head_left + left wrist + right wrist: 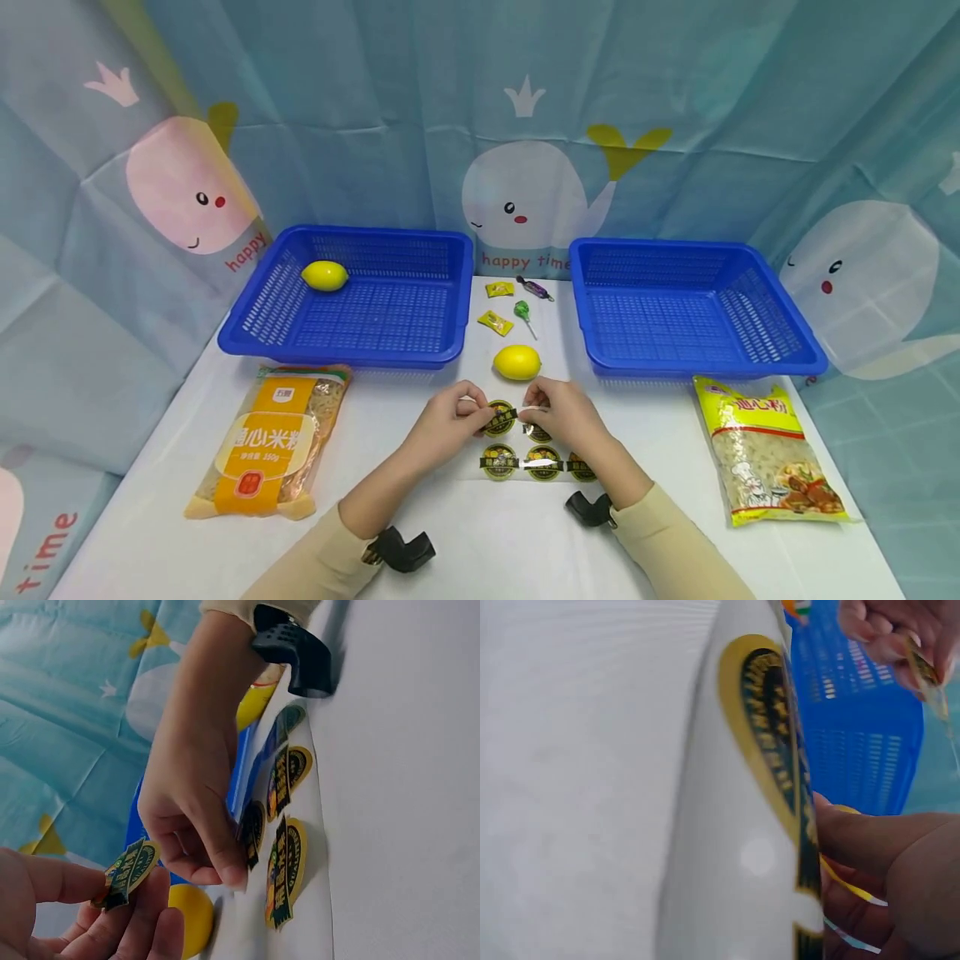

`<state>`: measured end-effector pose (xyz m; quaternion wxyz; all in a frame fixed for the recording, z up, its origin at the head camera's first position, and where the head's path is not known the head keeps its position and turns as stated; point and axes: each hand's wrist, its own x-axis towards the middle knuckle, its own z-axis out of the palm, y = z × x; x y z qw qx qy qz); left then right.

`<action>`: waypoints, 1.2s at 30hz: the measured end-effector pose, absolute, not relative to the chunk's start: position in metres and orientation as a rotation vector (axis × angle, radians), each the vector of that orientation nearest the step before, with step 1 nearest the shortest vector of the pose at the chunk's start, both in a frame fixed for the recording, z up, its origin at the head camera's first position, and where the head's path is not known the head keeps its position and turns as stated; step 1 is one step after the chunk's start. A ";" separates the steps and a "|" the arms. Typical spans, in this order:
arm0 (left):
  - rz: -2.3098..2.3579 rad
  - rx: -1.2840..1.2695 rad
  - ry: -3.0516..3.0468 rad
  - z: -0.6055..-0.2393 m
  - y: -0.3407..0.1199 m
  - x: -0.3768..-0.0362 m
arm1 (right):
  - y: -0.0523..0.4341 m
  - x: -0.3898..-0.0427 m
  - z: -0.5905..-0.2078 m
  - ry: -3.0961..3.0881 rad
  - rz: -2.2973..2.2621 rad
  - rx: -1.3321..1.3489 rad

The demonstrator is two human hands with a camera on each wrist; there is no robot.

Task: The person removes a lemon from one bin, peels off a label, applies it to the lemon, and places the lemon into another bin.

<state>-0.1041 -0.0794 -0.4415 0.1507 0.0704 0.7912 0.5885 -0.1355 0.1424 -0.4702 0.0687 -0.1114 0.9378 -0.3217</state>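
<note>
Between the thumb and finger of my left hand (448,421) is a round black-and-gold sticker (129,876), lifted off the table. My right hand (566,421) pinches the upper edge of a clear sticker sheet (522,473). Several more round stickers with dark banners are on that sheet, and the right fingers partly cover one (537,432). Just beyond both hands lies a yellow lemon (517,362). In the right wrist view the sheet appears bent up, with a large sticker (769,712) on it close to the camera.
A blue basket (341,360) at the left holds another lemon (325,276). A second blue basket (708,367) stands at the right. Between them lie a lollipop (522,311) and wrapped candies (496,322). Pasta bags flank the hands, one orange (262,450), one yellow (768,454).
</note>
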 end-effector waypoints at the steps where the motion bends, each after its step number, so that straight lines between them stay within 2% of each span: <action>1: 1.701 0.190 2.250 -0.442 -0.080 -0.105 | 0.142 -0.135 -0.470 2.846 -0.924 -0.335; 9: 1.747 0.113 2.158 -0.447 -0.083 -0.106 | 0.143 -0.134 -0.471 2.900 -0.799 -0.323; 19: 1.756 0.141 2.166 -0.448 -0.083 -0.108 | 0.142 -0.143 -0.458 2.942 -1.310 -0.220; 26: 1.759 0.131 2.158 -0.448 -0.083 -0.109 | 0.138 -0.166 -0.467 2.801 -1.248 -0.002; 31: 1.772 0.143 2.149 -0.446 -0.083 -0.109 | 0.138 -0.175 -0.474 2.740 -1.226 -0.003; 36: 1.781 0.146 2.150 -0.445 -0.082 -0.109 | 0.141 -0.173 -0.474 2.641 -1.467 -0.034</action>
